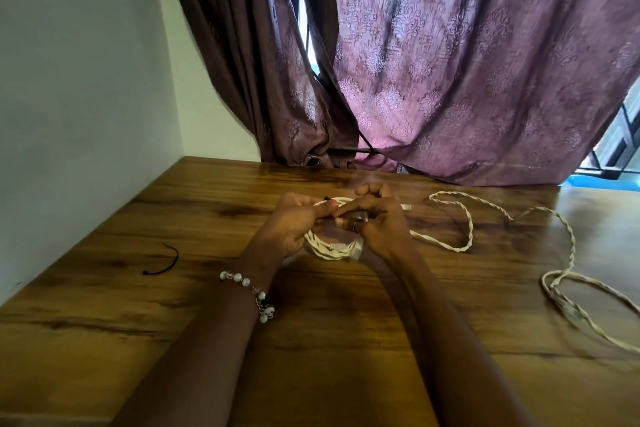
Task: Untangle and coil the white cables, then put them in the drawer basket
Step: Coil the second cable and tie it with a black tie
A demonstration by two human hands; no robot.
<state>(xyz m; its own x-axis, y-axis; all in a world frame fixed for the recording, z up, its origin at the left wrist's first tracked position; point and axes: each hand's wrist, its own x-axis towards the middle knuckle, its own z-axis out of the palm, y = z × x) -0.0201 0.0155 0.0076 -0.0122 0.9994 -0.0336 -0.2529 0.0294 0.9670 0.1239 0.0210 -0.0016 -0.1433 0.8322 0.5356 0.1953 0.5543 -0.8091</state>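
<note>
2 hands [298,218] bind a coiled white cable [329,248] over a wooden table [207,322].
Both pinch the coil — best held firmly while the black tie [327,198] cinches; twisted cables [464,218] await.

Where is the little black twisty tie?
In the head view, the black tie lies on the wooden table at the left, apart from the left hand and its beaded bracelet.

Coiled cable [329,248] on table [311,340] ctr, betw. both hands. Loose cables [568,274] to its right. Twist tie [162,262] left. Curtain [450,62] behind table.
</note>
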